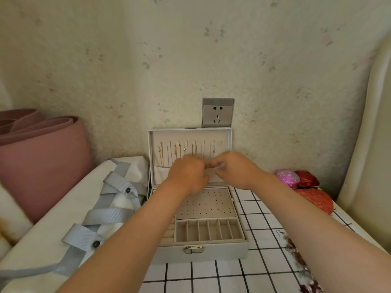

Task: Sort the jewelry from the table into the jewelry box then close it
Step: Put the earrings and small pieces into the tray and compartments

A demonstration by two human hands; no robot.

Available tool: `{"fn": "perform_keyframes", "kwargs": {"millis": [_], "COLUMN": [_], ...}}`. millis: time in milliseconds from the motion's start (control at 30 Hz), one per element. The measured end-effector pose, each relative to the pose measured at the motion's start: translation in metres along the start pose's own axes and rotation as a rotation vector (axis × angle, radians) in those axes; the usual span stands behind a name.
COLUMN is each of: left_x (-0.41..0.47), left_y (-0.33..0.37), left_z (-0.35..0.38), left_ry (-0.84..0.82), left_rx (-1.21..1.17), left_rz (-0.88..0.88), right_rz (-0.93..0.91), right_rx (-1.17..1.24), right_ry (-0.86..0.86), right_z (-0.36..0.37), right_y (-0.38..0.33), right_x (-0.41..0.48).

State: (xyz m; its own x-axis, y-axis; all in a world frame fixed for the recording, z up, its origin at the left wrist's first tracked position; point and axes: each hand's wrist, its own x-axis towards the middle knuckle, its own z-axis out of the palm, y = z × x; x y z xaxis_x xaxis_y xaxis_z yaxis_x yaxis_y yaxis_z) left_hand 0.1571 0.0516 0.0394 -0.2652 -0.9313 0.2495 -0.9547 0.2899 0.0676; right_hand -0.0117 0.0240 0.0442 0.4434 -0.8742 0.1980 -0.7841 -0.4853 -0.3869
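The right hand (232,170) pinched the lid pocket (160,174), the left hand (188,176) unclear; loose jewelry (296,252) lay lower right, nearer the right.

Both your bare forearms reach forward and converge over the jewelry box (203,253), the left crossing its left half, the right passing its right side. Your left hand (188,176) is at the middle of the box's back, knuckles up, fingers curled away from you. Your right hand (232,170) is at the box's back right, fingers bent toward the left hand. The 2 sets of fingertips nearly meet; what they pinch, if anything, is hidden.
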Motion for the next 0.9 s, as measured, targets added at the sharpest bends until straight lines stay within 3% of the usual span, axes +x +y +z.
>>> {"fn": "perform_keyframes", "kwargs": {"millis": [133, 300, 633, 900], "left_x": [-0.004, -0.012, -0.031, -0.041], "left_y": [0.015, 0.052, 0.130, 0.164], "left_z": [-0.003, -0.008, 0.018, 0.056], "left_ry": [0.031, 0.059, -0.178, -0.278], "left_rx": [-0.054, -0.222, -0.269, -0.273], "left_rz": [0.036, 0.115, 0.252, 0.316], "right_rz": [0.047, 0.144, 0.392, 0.389], "right_rx": [0.073, 0.035, 0.020, -0.048], "right_ry": [0.047, -0.024, -0.113, -0.152], "right_z": [-0.021, -0.043, -0.028, -0.019], "right_y": [0.000, 0.012, 0.063, 0.085], "right_x": [-0.024, -0.067, -0.176, -0.193]}}
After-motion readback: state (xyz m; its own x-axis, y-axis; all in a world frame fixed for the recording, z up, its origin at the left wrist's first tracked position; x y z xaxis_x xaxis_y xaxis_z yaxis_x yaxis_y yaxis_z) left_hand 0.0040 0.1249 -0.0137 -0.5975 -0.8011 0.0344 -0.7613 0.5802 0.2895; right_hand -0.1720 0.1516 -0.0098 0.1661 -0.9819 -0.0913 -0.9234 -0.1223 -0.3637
